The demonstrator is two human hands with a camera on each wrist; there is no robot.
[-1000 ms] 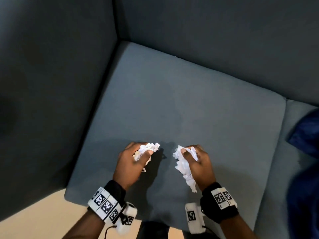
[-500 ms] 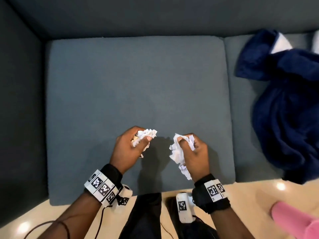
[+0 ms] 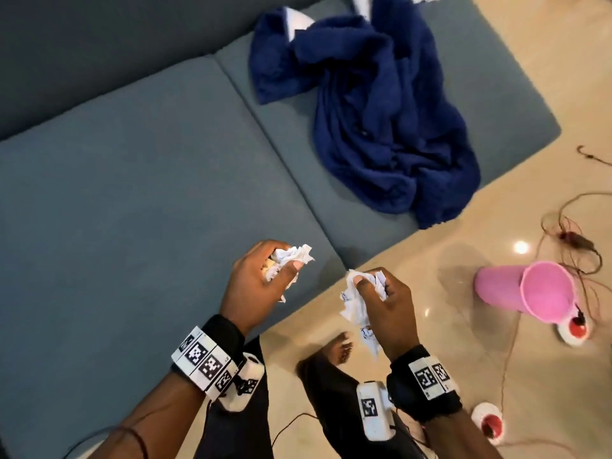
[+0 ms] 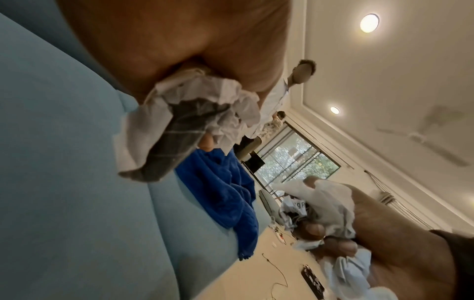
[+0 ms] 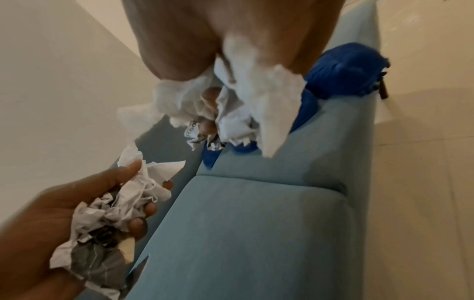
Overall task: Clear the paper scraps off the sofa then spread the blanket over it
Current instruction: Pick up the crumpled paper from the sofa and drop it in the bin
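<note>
My left hand [image 3: 265, 276] grips a wad of crumpled white paper scraps [image 3: 294, 256] above the front of the grey-blue sofa seat [image 3: 139, 207]. My right hand [image 3: 384, 299] holds a second wad of paper scraps [image 3: 356, 303] over the floor, just past the sofa's front edge. The wrist views show each wad, the left one [image 4: 195, 121] and the right one [image 5: 243, 105], squeezed between curled fingers. A dark blue blanket [image 3: 374, 114] lies bunched on the right-hand cushion [image 3: 516, 104]. No loose scraps show on the left cushion.
A pink bin [image 3: 526, 289] lies tipped on the glossy beige floor [image 3: 463, 226] to the right. Thin cables [image 3: 576, 233] and small red-and-white discs [image 3: 574, 329] are scattered near it. My bare foot [image 3: 337, 351] stands by the sofa's front edge. Other people [image 4: 300, 75] stand far off.
The view has swung right, from the sofa's left corner to the blanket, the floor and the pink bin. Both hands keep their paper wads; the right one has passed over the floor.
</note>
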